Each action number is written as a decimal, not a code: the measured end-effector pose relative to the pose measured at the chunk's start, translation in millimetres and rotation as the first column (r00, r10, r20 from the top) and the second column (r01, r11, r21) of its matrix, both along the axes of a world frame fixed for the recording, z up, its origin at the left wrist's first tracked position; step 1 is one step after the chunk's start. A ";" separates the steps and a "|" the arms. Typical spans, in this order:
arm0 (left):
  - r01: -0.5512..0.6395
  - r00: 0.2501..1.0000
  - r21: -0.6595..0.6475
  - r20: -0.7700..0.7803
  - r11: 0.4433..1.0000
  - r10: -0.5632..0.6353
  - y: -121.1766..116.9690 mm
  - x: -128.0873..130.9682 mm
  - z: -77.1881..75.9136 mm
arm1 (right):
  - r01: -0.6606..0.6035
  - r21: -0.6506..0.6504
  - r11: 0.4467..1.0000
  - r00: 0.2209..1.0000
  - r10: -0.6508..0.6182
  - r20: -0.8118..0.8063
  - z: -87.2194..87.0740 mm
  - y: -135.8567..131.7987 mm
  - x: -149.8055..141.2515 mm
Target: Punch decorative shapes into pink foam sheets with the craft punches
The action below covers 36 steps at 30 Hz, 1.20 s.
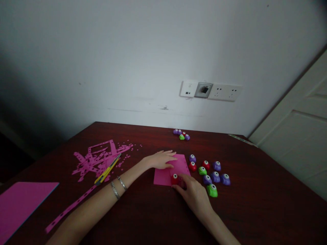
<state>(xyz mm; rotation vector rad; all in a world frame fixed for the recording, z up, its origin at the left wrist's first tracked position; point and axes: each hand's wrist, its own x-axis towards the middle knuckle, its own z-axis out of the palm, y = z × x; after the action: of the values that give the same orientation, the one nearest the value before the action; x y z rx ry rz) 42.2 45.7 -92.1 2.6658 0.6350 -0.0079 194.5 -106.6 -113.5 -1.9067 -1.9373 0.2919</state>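
My left hand (pixel 162 160) lies flat on a small sheet of pink paper (pixel 161 178), fingers stretched to the right. At the paper's lower right part my right hand (pixel 194 194) has its thumb and fingers around a red craft punch (pixel 174 179) with a white, dark-centred top. The punch sits at the lower edge of the sheet; whether paper is inside its slot I cannot tell. Just right of the paper stand more punches: a red one (pixel 192 166), a green one (pixel 212 190), a purple one (pixel 225 179) and several others.
Pink paper scraps (pixel 89 162) and small punched bits lie on the left, with a yellow utility knife (pixel 106 172) on them. A punched strip (pixel 70 208) and a larger pink sheet (pixel 21 204) are nearer. Several punches (pixel 182 136) stand at the back, before the wall.
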 end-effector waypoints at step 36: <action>-0.280 0.953 -0.749 -0.142 0.600 0.268 -35.7 -3.7 22.2 | -0.298 -0.663 0.687 0.913 0.001 -0.409 32.8 55.6 20.4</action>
<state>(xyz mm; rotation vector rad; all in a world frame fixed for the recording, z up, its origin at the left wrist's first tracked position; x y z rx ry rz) 38.5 10.0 -69.9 1.7175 0.8174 -0.1746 214.9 -51.0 -80.7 -1.8789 -1.8385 1.5605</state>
